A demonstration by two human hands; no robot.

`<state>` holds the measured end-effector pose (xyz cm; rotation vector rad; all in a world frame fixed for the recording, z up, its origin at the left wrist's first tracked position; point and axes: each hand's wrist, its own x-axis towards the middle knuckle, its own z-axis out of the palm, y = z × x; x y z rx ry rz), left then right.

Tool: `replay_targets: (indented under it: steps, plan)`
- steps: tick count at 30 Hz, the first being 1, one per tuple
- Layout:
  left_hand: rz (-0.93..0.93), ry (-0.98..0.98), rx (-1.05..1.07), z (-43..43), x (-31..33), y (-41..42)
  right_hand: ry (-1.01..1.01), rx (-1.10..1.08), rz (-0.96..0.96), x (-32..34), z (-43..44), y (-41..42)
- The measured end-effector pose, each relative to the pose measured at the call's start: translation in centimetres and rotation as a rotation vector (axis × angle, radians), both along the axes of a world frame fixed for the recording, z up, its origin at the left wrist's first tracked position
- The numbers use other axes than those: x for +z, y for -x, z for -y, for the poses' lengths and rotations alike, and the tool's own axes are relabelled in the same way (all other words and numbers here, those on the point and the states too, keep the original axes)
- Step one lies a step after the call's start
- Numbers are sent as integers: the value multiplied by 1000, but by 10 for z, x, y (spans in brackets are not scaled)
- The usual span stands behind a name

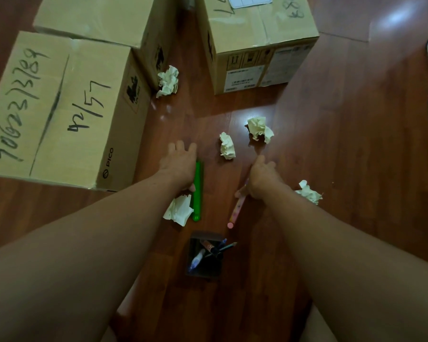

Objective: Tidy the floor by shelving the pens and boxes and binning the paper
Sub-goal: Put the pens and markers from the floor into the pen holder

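Both bare arms reach forward and down over a dark wooden floor (331, 144); the left hand (178, 166) lies flat with fingers spread over the upper end of a green pen (197, 193), touching it, though whether it grips the pen cannot be told; the right hand (262, 178) rests over the upper end of a pink pen (237, 209), fingers loosely spread, and again a grip cannot be confirmed; both pens lie on the floor, well apart from each other

Nearest the person a small dark pen holder (203, 254) stands on the floor between the arms; inside it are a blue-and-white pen (195, 260), a brownish tube-like item and a couple of thin pens or pencils leaning toward its right rim

Five crumpled paper balls are scattered about: one (181, 209) just beside the green pen, one (227, 145) between the hands, one (260, 129) further out, one (309, 192) right of the right wrist, and one (168, 81) against the boxes

Three closed cardboard boxes stand on the floor: a large one (59, 114) at left with handwritten numbers, a second (104, 18) behind it, and a third (257, 33) at upper centre bearing printed labels
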<state>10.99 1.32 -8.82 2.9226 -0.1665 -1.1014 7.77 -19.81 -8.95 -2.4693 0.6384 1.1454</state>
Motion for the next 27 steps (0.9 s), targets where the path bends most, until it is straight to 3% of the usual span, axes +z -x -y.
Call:
replay_targets:
  steps: [5, 11, 19, 27]
  plan:
    - [-5, 79, 43, -2, 5, -3, -40, -27, -32, 6, 2, -4]
    - [-85, 401, 304, -10, 22, -4, -154, -64, -6, 31, 8, -5]
    - [27, 555, 303, -12, 86, 5, -277, -81, 323, 99, 16, 27]
    - [140, 550, 366, -48, 162, 56, -384, -136, 616, 167, 7, 68]
